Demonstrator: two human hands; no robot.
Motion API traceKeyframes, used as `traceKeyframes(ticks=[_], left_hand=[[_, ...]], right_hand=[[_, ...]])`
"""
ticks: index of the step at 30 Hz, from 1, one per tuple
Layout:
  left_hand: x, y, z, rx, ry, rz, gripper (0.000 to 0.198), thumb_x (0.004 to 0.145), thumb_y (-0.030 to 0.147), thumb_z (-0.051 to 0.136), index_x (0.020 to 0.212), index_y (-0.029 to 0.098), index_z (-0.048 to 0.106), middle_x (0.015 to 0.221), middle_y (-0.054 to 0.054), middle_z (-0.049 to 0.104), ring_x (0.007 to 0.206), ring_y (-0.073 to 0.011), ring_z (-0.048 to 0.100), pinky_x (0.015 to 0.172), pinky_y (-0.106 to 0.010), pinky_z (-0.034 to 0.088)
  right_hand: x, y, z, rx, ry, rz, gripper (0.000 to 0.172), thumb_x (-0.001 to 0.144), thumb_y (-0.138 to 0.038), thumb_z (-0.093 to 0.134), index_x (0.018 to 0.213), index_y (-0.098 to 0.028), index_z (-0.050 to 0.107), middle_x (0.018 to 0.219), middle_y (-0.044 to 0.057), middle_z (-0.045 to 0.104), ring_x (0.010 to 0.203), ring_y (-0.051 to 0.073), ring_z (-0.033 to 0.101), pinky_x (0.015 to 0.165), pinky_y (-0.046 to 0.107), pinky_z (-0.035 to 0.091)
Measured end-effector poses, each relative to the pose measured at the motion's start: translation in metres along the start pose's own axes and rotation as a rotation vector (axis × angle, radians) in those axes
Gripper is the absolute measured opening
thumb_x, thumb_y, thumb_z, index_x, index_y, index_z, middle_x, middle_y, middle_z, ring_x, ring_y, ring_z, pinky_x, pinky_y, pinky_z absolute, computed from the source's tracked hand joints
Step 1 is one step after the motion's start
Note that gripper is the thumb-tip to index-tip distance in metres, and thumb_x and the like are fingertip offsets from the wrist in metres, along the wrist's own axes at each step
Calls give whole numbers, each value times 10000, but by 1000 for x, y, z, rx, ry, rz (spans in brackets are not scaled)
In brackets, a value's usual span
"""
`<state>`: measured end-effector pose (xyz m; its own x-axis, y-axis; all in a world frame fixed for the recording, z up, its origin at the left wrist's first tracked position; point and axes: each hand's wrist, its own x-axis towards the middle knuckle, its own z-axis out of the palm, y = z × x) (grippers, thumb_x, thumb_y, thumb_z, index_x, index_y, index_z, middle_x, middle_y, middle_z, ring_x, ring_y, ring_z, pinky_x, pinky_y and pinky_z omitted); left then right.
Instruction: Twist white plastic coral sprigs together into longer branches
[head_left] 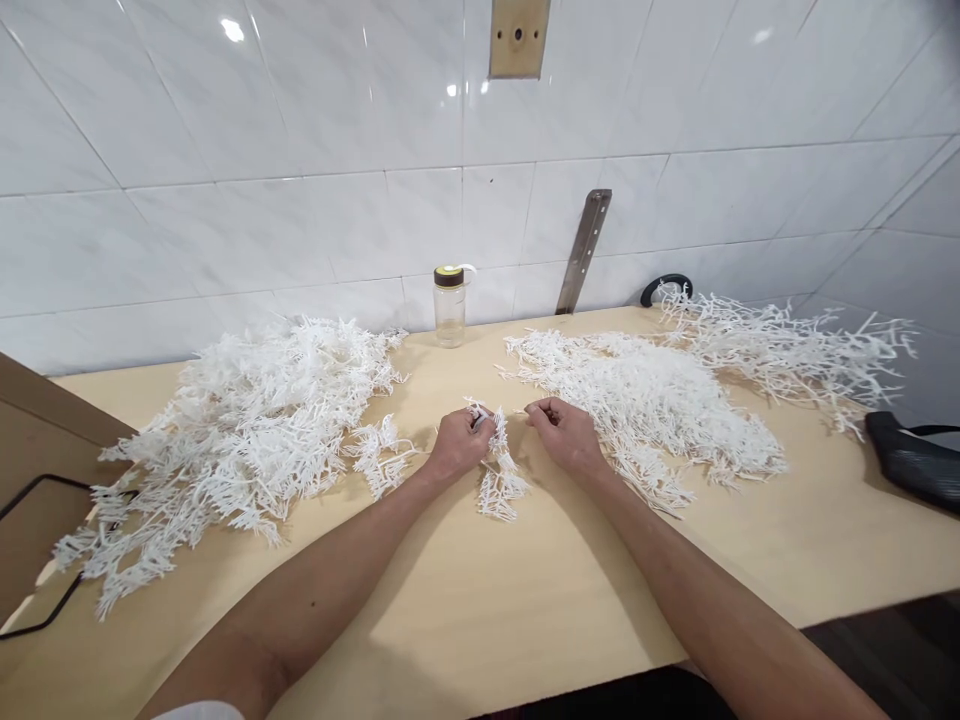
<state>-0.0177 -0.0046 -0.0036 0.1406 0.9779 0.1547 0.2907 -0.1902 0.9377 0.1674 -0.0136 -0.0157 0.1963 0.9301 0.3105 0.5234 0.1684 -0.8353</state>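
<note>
My left hand [459, 445] is closed on a white plastic branch piece [498, 470] that lies between my hands on the wooden table [525, 600]. My right hand [564, 432] is closed in a pinch just right of that piece, at the edge of a big heap of white plastic branches [660, 410]. What the right fingers pinch is too small to make out. A second large heap of white branches [247, 420] lies to the left, with a small loose cluster [382, 455] near my left hand.
A clear bottle with a dark lid [450, 305] stands at the wall behind my hands. A metal bracket [583, 250] leans on the tiled wall. A black strap or bag [911, 460] lies at the right edge; a cardboard box [37, 470] stands at left.
</note>
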Motion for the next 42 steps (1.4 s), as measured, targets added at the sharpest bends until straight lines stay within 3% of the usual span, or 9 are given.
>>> traceKeyframes(ticks=[6, 29, 42], left_hand=[[1, -1, 2, 65, -17, 45, 170, 745, 248, 545, 618, 158, 615, 541, 29, 521, 529, -107, 460, 516, -216, 320], [4, -5, 3, 146, 29, 76, 233, 743, 266, 522, 531, 176, 484, 496, 54, 407, 492, -89, 378, 499, -211, 289], [5, -6, 3, 163, 10, 73, 202, 760, 267, 519, 646, 151, 639, 536, 38, 531, 533, -104, 488, 539, -202, 367]], right_hand=[[4, 2, 2, -9, 28, 25, 263, 808, -397, 538, 733, -184, 672, 715, 49, 724, 682, 201, 640, 705, 319, 469], [19, 3, 6, -41, 63, 46, 239, 784, -369, 544, 682, -194, 671, 661, 24, 697, 635, 191, 611, 659, 301, 440], [22, 6, 6, -33, 65, 48, 234, 777, -374, 551, 682, -196, 667, 652, 26, 704, 641, 194, 623, 673, 299, 452]])
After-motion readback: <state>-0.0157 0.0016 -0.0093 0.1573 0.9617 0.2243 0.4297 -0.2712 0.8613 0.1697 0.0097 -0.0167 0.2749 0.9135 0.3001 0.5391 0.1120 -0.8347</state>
